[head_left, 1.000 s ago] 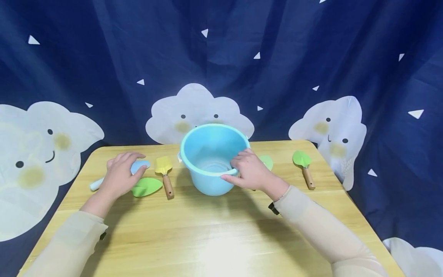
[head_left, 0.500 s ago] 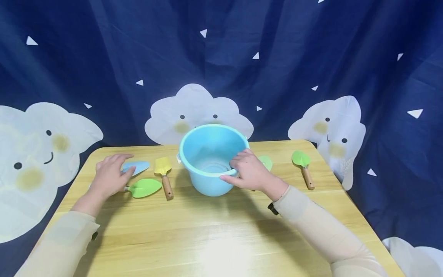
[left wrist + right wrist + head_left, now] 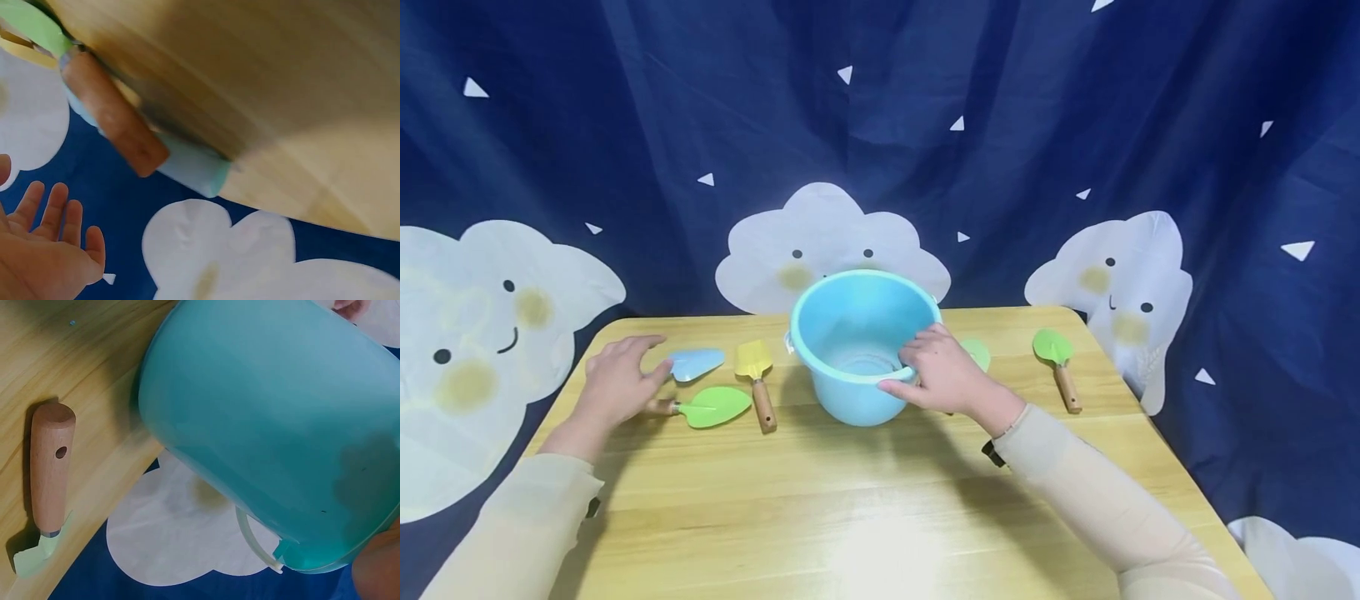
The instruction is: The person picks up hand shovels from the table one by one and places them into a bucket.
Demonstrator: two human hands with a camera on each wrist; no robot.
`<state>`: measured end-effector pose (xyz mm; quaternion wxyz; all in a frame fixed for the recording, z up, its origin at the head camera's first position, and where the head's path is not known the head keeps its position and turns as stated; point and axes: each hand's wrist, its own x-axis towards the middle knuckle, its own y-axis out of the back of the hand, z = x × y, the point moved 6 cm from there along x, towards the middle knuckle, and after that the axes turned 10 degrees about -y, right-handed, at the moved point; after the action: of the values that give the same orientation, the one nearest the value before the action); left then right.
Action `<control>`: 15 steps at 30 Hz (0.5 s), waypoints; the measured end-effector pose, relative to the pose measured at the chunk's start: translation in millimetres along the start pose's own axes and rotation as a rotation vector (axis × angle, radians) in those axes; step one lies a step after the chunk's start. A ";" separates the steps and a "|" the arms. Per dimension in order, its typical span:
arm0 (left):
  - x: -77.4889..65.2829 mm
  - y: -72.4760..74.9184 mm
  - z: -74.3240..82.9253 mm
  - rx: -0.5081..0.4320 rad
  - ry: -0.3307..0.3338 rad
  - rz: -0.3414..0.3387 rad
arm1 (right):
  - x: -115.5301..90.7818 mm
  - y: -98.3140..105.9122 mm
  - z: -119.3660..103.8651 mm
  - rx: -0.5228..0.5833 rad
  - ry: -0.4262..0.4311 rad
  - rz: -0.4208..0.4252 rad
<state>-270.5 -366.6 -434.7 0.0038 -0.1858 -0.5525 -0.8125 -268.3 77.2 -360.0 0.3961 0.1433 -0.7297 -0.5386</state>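
My left hand (image 3: 613, 383) hovers with loosely spread fingers over the handle ends of two trowels at the table's left. One is a green trowel (image 3: 717, 407) with a wooden handle (image 3: 112, 115); behind it lies a blue trowel (image 3: 696, 364) with a pale blue handle (image 3: 194, 165). In the left wrist view the hand's fingers are apart from both handles and hold nothing. My right hand (image 3: 943, 371) grips the rim of a light blue bucket (image 3: 850, 398), fingers inside, thumb outside. The bucket stands upright with nothing visible inside.
A yellow spade (image 3: 752, 358) lies left of the bucket. Right of it, partly hidden by my right hand, is a pale green tool (image 3: 977, 352) with a wooden handle (image 3: 53, 469). Another green trowel (image 3: 1054, 343) lies farther right. A dark blue curtain (image 3: 880, 125) hangs behind the table.
My left hand has moved left, uncovering the blue trowel's blade and part of the green trowel's handle. My right hand and the bucket have stayed in place.
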 end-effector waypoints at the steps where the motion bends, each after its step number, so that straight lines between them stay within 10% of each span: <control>1: -0.7 -0.6 -2.8 -0.002 0.008 -0.001 | 0.4 0.3 0.2 0.001 0.000 0.001; 15: -10.5 -9.5 -26.2 -0.020 0.112 -0.080 | -0.1 0.1 2.0 -0.003 -0.007 -0.012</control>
<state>-270.5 -388.5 -454.8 0.0002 -0.1178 -0.5505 -0.8265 -269.7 78.7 -360.2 0.3903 0.1454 -0.7295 -0.5426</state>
